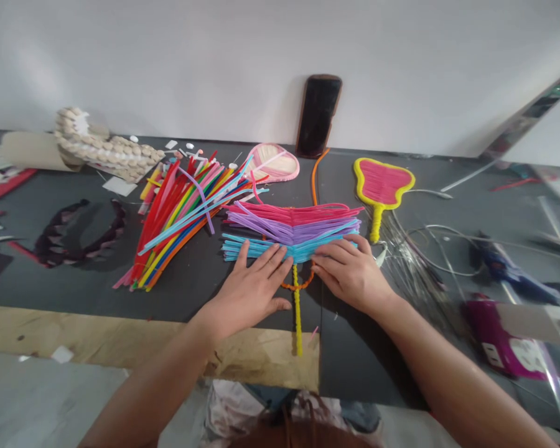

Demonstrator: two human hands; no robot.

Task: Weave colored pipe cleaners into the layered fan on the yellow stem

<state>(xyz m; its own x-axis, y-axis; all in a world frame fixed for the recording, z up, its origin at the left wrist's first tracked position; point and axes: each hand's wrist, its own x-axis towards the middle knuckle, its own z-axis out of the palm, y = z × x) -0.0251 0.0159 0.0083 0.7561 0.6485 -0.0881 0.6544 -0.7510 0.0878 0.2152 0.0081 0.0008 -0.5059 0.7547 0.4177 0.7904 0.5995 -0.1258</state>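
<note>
Rows of red, purple (289,229) and light blue pipe cleaners (303,252) lie stacked in shallow V shapes on the dark table. A twisted yellow stem (298,317) runs down from their middle. An orange pipe cleaner (314,177) shows above the rows, and an orange loop crosses the stem below. My left hand (254,283) lies flat, fingers spread, its fingertips on the left half of the blue row. My right hand (352,274) has its fingers together and bent over the right half of the blue row, thumb tucked close to the orange loop.
Loose coloured pipe cleaners (182,218) lie in a heap to the left, beside a dark headband (51,239). A phone (320,115) leans on the wall. To the right are a pink and yellow fan shape (385,182), thin wires (413,261) and a magenta glue gun (494,336).
</note>
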